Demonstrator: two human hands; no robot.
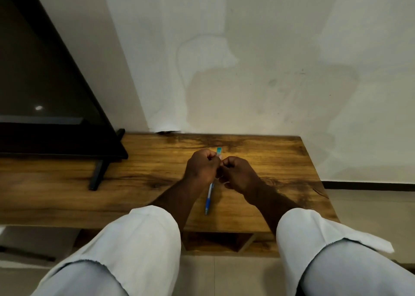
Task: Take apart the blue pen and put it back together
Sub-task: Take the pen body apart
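The blue pen (208, 198) is held above the wooden table (143, 179), roughly in line with my view. Its blue grip and tip point toward me and its teal cap end sticks out past my fingers at the far side. My left hand (201, 166) is closed around the upper part of the barrel. My right hand (238, 173) is curled tight against it, with fingertips at the same part of the pen; what they pinch is hidden. The middle of the pen is covered by both hands.
A black monitor (51, 93) on a black stand (98, 172) takes up the left of the table. A white wall rises behind the table. The table's right edge (318, 179) drops to a tiled floor. My white sleeves fill the bottom of the view.
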